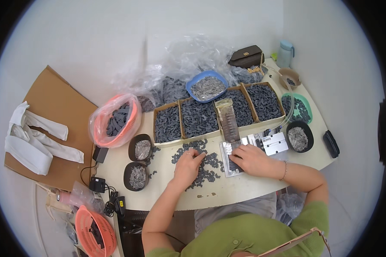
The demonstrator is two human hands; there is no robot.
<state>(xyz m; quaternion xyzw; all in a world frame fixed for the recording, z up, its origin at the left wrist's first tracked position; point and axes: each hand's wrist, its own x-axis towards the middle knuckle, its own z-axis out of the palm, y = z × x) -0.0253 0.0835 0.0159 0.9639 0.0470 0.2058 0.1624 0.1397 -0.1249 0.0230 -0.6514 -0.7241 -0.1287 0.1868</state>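
Note:
My left hand [188, 168] is over a loose spread of small dark grey plastic pieces [208, 174] on the table, thumb and fingers drawn together in a pinch. Whatever lies between those fingertips is too small to make out. My right hand [249, 160] rests on a metal fixture [232, 173], its fingers bent over a row of dark pieces there; the fingertips are partly hidden. Behind that hand a clear, ribbed plastic chute [228, 122] stands tilted. A silver metal block [274, 144] with a thin hose joins the fixture on the right.
Cardboard trays [169, 142] full of dark pieces line the back, with a blue bowl [206, 76] of thin metal parts on them. Black bowls [136, 187] of metal parts stand left, another black bowl [311, 143] right. A pink basket [135, 124] and green tray [309, 103] flank the trays.

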